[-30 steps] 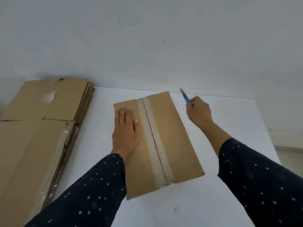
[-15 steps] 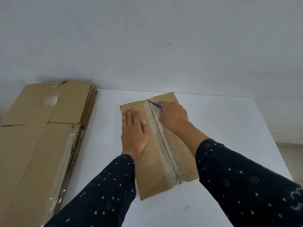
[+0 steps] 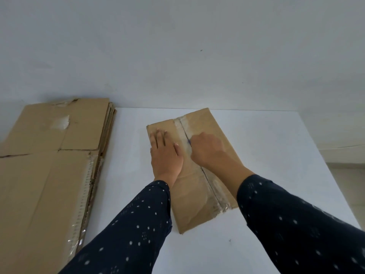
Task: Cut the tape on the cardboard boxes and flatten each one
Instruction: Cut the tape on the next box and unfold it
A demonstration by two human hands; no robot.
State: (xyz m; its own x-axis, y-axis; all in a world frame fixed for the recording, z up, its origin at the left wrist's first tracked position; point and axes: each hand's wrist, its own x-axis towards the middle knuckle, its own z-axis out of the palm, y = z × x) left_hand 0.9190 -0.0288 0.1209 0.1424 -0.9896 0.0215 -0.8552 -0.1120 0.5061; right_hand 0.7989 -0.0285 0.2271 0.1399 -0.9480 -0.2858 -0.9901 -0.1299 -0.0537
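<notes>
I am pressing my left hand (image 3: 166, 155) flat, fingers straight, on the cardboard box (image 3: 189, 204) lying mid-table (image 3: 276, 155), while my right hand (image 3: 207, 151) is gripping a blue cutter (image 3: 188, 142) at the tape (image 3: 217, 196) seam. I am judging the cut as barely begun, with flattening left to do. Flattened boxes (image 3: 49, 175) are lying stacked at my left. My fist is hiding the blade.

White table (image 3: 276, 155) against plain pale wall (image 3: 177, 56); floor strip (image 3: 349, 194) right
</notes>
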